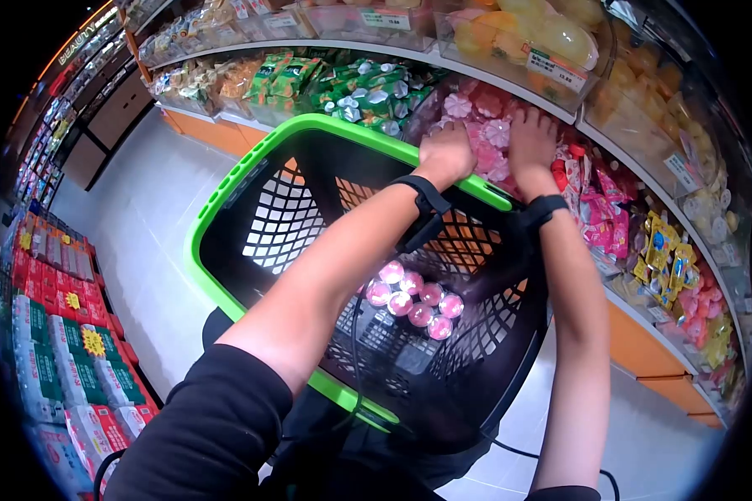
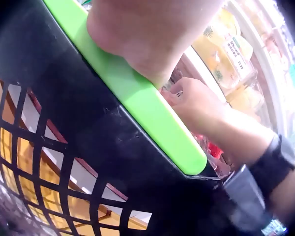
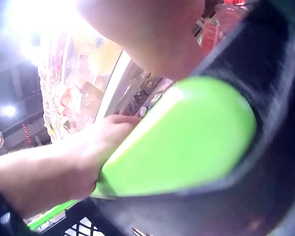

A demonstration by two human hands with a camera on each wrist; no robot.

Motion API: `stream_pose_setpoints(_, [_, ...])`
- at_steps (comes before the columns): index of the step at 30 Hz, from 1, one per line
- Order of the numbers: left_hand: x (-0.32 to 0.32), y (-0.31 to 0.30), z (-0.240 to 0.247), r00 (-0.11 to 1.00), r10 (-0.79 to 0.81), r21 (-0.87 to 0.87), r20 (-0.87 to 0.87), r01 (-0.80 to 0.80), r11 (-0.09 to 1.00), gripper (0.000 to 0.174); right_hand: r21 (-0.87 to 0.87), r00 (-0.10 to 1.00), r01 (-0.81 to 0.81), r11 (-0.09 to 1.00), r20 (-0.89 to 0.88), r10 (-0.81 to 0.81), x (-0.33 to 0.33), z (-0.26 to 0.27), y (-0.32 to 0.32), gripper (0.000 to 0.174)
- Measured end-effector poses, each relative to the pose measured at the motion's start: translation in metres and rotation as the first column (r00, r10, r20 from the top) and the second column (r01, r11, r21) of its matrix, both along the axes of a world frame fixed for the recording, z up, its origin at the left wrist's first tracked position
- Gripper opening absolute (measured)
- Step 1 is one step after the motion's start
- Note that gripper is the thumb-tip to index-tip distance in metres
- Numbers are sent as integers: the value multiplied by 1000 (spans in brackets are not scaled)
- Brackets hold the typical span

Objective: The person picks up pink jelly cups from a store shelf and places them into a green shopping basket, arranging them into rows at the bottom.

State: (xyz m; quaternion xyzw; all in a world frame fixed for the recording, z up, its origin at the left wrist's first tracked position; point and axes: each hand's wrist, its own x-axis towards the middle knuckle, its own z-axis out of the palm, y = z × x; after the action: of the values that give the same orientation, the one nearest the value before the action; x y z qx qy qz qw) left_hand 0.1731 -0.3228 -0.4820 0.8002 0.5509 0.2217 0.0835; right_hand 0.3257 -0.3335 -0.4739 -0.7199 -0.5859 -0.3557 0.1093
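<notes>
While several pink jelly cups [image 1: 414, 302] already lie in your basket [image 1: 351, 134], your left hand [image 1: 447, 152] and right hand [image 1: 533, 134] dig among the shelf cups [image 1: 476, 107]; whether your fingers grip any, I cannot tell.

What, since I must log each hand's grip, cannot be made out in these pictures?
Left hand, fingertips: head view, buried among the pink sweets; holding one or not is unclear.
Right hand: same, head view.
Both wrist views: the green basket rim and blur hide the fingers.
Price tags: head view, too small to read.
</notes>
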Motion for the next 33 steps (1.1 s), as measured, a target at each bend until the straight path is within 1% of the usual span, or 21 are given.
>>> stream_pose_setpoints(1, [0,0,6,1000,-1,-9,-12,1,1000,49,-110,996,27,994,-76,-35,3,16,0,29])
stream_pose_setpoints(2, [-1,1,8,1000,-5,-58,-30,4,998,49,-220,986,45,974,-149,-79,8,31,1,31])
stream_pose_setpoints(3, [-1,1,10,999,-10,-110,-45,5,994,49,-370,953,-3,929,-284,-110,18,42,7,27])
stream_pose_setpoints(4, [-1,2,13,998,-13,-155,-59,4,988,49,-268,972,0,963,-227,-63,39,27,27,27])
stream_pose_setpoints(5, [-1,1,11,999,-6,-113,-38,2,994,47,-34,998,-12,999,-57,10,58,11,43,31])
stream_pose_setpoints(6, [-1,2,10,999,0,-118,-44,-5,993,46,194,991,-67,979,126,43,73,-3,57,35])
stream_pose_setpoints(8, [-1,1,10,999,6,-110,-39,-11,994,46,161,983,-49,986,184,19,92,-17,75,42])
stream_pose_setpoints(9, [-2,1,9,999,-7,-102,-39,2,995,45,134,987,-56,989,157,34,100,-21,83,44])
stream_pose_setpoints(11, [-2,0,10,1000,-5,-104,-17,3,995,44,158,990,-111,981,-70,123,100,-16,88,43])
stream_pose_setpoints(14, [-5,2,10,1000,-1,-117,-1,1,993,45,39,985,-102,994,-138,107,95,-5,91,41])
stream_pose_setpoints(16, [-5,2,10,1000,-7,-148,9,9,989,47,117,993,-90,989,85,81,90,-5,84,39])
stream_pose_setpoints(17, [-4,2,8,1000,0,-129,6,1,992,46,92,953,-167,982,271,136,86,-3,68,34])
stream_pose_setpoints(18, [-4,2,8,1000,0,-127,16,2,992,46,-10,979,-144,990,143,144,80,2,55,32])
stream_pose_setpoints(20, [-5,3,6,999,-1,-114,35,6,993,45,-206,988,-127,970,-115,105,41,29,22,28])
stream_pose_setpoints(21, [-5,2,9,1000,11,-131,26,-7,991,42,-193,969,-156,969,-219,113,36,29,13,25])
stream_pose_setpoints(24, [-4,7,3,1000,-22,-107,6,22,994,40,-215,974,-56,975,-228,5,23,23,3,27])
stream_pose_setpoints(25, [-4,6,3,1000,-11,-105,21,14,994,39,-205,976,-25,978,-216,-20,24,17,7,34])
stream_pose_setpoints(28, [-6,5,3,998,-21,-92,51,25,995,38,-247,922,-103,963,-386,-1,-10,42,-22,40])
stream_pose_setpoints(29, [-6,4,1,996,-20,-48,83,24,999,35,-248,918,-118,961,-397,10,-16,44,-27,52])
stream_pose_setpoints(32, [-9,5,-4,987,-79,60,143,71,996,32,-131,895,-248,960,-409,176,-29,39,-45,54])
stream_pose_setpoints(33, [-11,5,-6,973,-115,98,201,97,990,32,-76,898,-255,964,-389,207,-33,36,-48,52])
